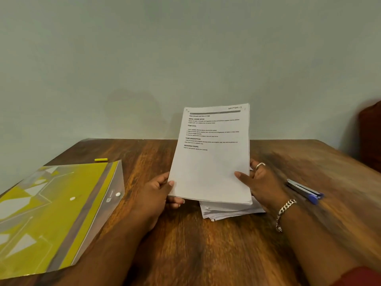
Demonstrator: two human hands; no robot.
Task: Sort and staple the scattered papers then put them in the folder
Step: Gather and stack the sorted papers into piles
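A stack of printed white papers (210,162) stands tilted up above the wooden table (185,244). My left hand (156,195) grips its lower left edge, thumb on the front. My right hand (259,182) grips its lower right edge, thumb on the front sheet. Under the raised stack lies another pile of white papers (224,211) flat on the table. A yellow-patterned clear plastic folder (53,213) with a snap button lies at the left. A silver and blue stapler (305,191) lies just right of my right hand.
A small yellow stick-shaped object (101,159) lies behind the folder near the table's far left edge. A pale wall stands right behind the table. Dark wooden furniture (371,137) shows at the far right edge.
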